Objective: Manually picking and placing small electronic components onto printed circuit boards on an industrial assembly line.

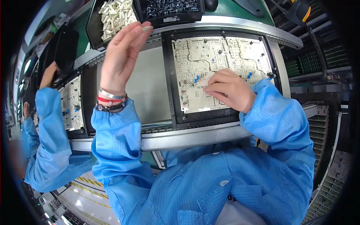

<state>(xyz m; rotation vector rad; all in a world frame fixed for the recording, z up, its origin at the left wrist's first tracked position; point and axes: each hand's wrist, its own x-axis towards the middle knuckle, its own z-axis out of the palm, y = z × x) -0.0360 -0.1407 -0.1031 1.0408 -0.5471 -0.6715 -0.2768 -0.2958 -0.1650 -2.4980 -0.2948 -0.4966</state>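
My left hand (pixel 123 56) is raised in front of a black bin of white parts. Its fingers are drawn together, and a small pale block-shaped part (pixel 146 28) shows at their tips. Over a cream circuit board (pixel 195 99), my right hand (pixel 230 90) is bent down with thumb and fingertips close together at the board's lower middle. Whatever those fingertips hold, if anything, is hidden. The board sits in a black frame (pixel 168 75) and carries blue parts (pixel 197 78), small black cylindrical parts (pixel 220 52) and dark wires.
White block parts (pixel 116 17) fill one black bin; the bin beside it holds small dark parts (pixel 170 7). Metal conveyor rails (pixel 195 138) run along the near and far sides. A co-worker's blue sleeve (pixel 50 127) is at left beside another board (pixel 71 101). Racks (pixel 311 63) stand at right.
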